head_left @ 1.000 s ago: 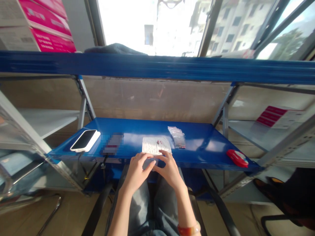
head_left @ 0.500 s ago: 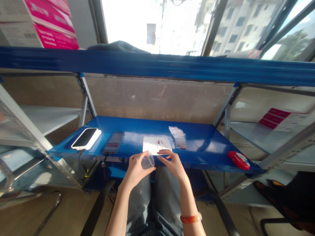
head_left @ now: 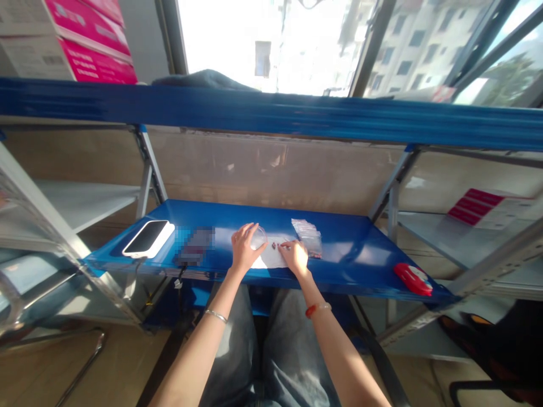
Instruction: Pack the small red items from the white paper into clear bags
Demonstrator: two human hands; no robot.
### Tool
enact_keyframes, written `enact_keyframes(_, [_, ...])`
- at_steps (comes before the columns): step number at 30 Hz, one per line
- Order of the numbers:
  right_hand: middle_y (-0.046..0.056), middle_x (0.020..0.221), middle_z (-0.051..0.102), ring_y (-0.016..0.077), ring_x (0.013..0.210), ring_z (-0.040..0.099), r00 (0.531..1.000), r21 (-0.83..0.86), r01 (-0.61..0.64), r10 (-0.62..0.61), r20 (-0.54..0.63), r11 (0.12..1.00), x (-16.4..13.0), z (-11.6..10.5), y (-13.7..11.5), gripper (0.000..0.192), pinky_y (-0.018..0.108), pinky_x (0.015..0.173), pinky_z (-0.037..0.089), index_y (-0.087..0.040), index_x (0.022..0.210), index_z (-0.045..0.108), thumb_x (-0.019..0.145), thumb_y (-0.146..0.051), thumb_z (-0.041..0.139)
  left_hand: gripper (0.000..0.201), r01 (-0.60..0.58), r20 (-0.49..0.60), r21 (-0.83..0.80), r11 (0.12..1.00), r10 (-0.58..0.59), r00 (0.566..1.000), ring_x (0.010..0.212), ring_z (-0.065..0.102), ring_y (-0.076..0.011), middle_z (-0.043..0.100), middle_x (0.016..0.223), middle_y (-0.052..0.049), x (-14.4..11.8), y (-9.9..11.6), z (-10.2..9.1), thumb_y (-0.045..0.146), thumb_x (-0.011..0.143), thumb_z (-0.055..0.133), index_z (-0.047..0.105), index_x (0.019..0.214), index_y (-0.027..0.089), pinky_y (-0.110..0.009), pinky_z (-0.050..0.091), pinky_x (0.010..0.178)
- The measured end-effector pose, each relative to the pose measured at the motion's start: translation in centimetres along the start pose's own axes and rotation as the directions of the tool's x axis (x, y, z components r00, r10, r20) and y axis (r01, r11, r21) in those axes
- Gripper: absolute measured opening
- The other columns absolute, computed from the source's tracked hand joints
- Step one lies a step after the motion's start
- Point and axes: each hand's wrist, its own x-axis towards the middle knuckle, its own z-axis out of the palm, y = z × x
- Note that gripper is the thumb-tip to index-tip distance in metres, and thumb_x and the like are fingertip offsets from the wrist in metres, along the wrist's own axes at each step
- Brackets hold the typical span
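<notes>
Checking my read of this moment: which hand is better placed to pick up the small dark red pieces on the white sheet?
Probably the right hand: its fingertips rest beside the small dark red pieces, while the left hand holds the clear plastic cup.

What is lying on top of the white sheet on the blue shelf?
On the white sheet lie a few small dark red pieces. The right hand rests on it, and the left hand holds a clear cup over its left part. Anything under the hands is hidden.

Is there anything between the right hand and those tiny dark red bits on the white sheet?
Nothing visible. The right hand rests on the white sheet with its fingertips right at the red bits. The left hand holds a clear cup just left of them, not in between.
</notes>
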Motion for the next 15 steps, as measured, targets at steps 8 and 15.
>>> enact_keyframes(8, [0.007,0.086,0.064,0.0213,0.091,0.056,0.946,0.369,0.167,-0.044,-0.32,0.914,0.8,-1.1,-1.8,0.025,0.033,0.084,0.041,-0.019,0.076,0.071,0.076,-0.041,0.06,0.053,-0.104,0.011,0.058,0.993,0.104,0.995,0.116,0.05,-0.0277,0.059,0.121,-0.012,-1.0,-0.5,1.1,0.044,0.077,0.061,0.049,0.123,0.019,-0.042,0.032,0.098])
enact_keyframes(15, [0.007,0.095,0.065,0.0217,0.095,0.056,0.936,0.378,0.344,-0.286,-0.203,0.859,1.3,-1.5,-4.1,0.021,0.037,0.088,0.04,-0.024,0.081,0.073,0.078,-0.041,0.061,0.052,-0.122,0.043,0.049,0.991,0.12,0.992,0.113,0.052,-0.0274,0.06,0.119,-0.013,-1.0,-0.6,1.0,0.041,0.08,0.058,0.047,0.125,0.018,-0.041,0.035,0.094])
